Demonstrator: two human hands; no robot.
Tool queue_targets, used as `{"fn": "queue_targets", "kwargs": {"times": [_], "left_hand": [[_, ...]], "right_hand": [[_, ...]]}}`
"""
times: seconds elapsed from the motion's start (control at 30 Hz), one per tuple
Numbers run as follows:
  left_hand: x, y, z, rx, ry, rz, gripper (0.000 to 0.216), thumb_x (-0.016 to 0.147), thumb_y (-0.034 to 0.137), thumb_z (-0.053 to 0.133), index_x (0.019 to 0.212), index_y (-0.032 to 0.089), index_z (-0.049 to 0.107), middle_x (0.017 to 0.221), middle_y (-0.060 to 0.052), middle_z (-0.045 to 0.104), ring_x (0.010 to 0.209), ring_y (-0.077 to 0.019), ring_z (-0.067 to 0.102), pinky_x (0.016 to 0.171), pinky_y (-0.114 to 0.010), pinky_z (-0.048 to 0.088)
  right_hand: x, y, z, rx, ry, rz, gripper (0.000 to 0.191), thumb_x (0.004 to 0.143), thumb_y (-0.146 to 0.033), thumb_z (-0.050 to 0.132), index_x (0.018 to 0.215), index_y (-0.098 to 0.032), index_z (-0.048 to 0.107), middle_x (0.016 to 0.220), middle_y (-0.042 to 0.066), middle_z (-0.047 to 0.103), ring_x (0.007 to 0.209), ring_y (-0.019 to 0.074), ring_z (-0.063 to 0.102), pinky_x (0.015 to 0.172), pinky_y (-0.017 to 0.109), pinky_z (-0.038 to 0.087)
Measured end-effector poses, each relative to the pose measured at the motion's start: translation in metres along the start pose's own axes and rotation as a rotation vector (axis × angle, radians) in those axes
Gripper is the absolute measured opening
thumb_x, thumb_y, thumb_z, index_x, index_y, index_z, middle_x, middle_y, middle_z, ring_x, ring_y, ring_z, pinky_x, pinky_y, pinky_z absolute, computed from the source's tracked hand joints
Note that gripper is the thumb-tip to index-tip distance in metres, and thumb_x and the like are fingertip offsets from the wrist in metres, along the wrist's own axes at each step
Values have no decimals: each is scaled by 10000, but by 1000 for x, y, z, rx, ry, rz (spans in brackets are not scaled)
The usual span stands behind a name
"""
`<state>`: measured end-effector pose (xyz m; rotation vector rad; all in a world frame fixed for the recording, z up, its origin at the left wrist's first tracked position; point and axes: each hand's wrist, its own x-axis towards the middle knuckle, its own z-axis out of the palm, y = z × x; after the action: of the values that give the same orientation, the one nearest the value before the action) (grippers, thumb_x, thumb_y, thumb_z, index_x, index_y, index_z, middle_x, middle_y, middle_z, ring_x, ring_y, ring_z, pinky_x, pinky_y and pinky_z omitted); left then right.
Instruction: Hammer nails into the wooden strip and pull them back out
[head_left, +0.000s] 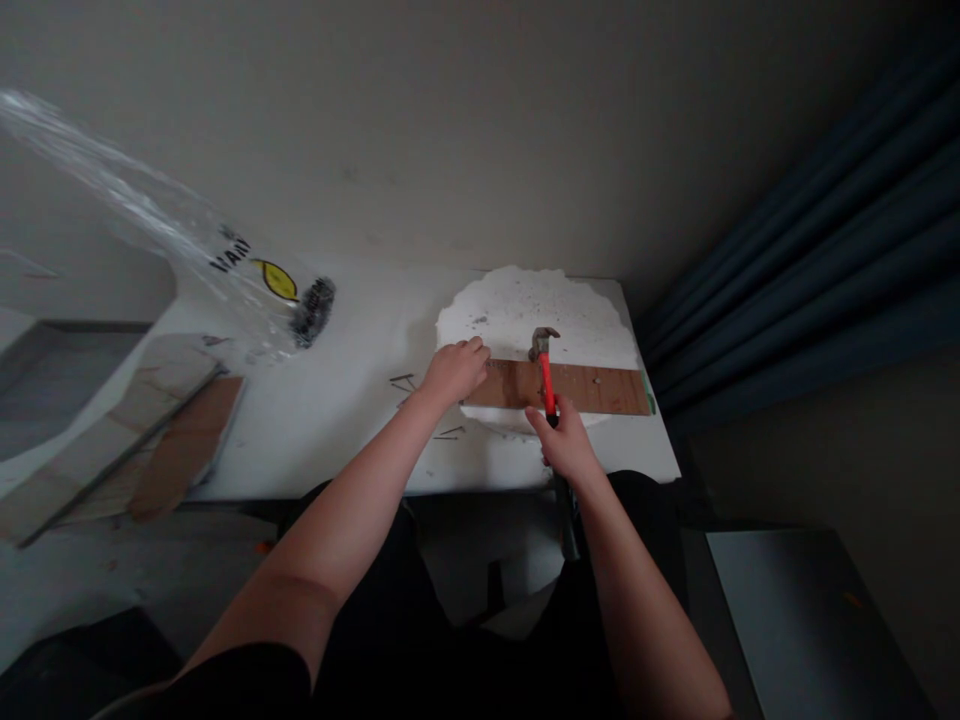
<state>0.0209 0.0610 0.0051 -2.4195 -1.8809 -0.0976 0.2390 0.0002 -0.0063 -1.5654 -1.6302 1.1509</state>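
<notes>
In my right hand [568, 440] is a claw hammer [547, 380] with a red and black handle. Its metal head points away from me, above the middle of a brown wooden board [622, 388]. My left hand [456, 370] rests at the board's left end with its fingers curled closed. What is between those fingers, if anything, is hidden. The board lies flat across a round white mat [517, 310] with a ragged edge. A small round spot [597, 381], perhaps a nail head, shows on the board. Loose nails [403, 383] lie left of my left hand, and more nails [450, 433] lie nearer me.
The white table [375, 320] stands against a grey wall. On its left are several wooden boards [187, 440], overhanging the front edge, and a clear plastic bag [255, 280] with a yellow print. Dark blue curtains [810, 220] hang on the right.
</notes>
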Motion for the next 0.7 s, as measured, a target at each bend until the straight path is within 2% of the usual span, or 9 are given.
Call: {"fn": "queue_targets", "kwargs": {"times": [0.07, 0.17, 0.4, 0.7], "left_hand": [[2, 10, 2, -1, 33, 78, 260, 917, 209, 477, 1027, 132, 699, 1055, -142, 651, 1051, -280, 611, 825, -375, 448], [7, 21, 3, 4, 45, 127, 259, 928, 183, 464, 990, 120, 708, 1013, -140, 660, 1039, -276, 606, 842, -389, 426], [19, 28, -1, 28, 10, 159, 291, 927, 92, 420, 956, 91, 710, 963, -145, 679, 956, -265, 642, 804, -383, 410], [21, 30, 2, 52, 3, 141, 282, 926, 102, 418, 969, 85, 696, 973, -151, 681, 919, -269, 657, 771, -372, 418]], "right_hand": [[-1, -1, 0, 2, -2, -6, 501, 820, -594, 555, 1121, -193, 554, 684, -28, 524, 548, 145, 498, 500, 272, 414], [-1, -1, 0, 0, 1, -10, 487, 821, -585, 553, 1113, -195, 554, 689, -24, 529, 549, 145, 499, 500, 270, 410], [-1, 0, 0, -23, 1, 0, 478, 825, -608, 551, 1085, -207, 542, 698, -29, 518, 542, 137, 488, 487, 260, 392], [0, 2, 1, -26, 1, 0, 491, 825, -597, 555, 1123, -206, 547, 717, -18, 534, 561, 143, 496, 477, 255, 384]]}}
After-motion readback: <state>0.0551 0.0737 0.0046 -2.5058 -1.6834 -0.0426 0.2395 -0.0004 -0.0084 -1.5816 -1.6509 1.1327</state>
